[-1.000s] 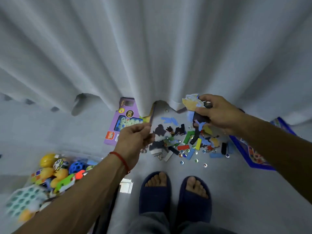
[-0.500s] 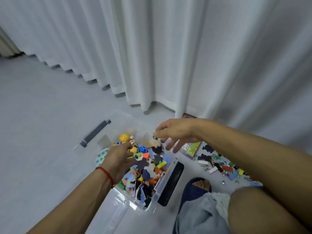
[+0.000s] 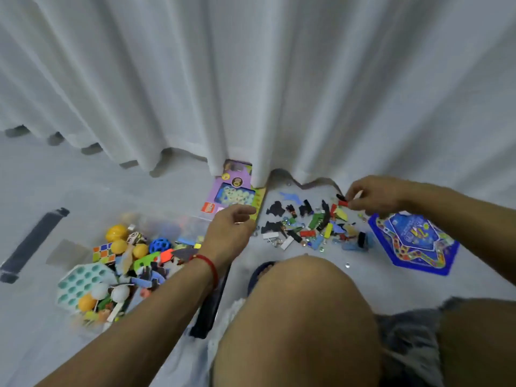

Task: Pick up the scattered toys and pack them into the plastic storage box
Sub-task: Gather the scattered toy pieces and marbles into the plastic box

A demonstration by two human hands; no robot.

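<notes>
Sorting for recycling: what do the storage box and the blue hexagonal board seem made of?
Storage box: clear, glossy plastic by the look, since toys show through its wall. Blue board: probably printed plastic or coated card; flat, colourful print, raised-looking rim, too blurred to settle.

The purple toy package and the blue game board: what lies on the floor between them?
In the head view, a scattered pile of small toy pieces lies between the purple toy package and the blue game board. The right hand pinches pieces at its far edge.
</notes>
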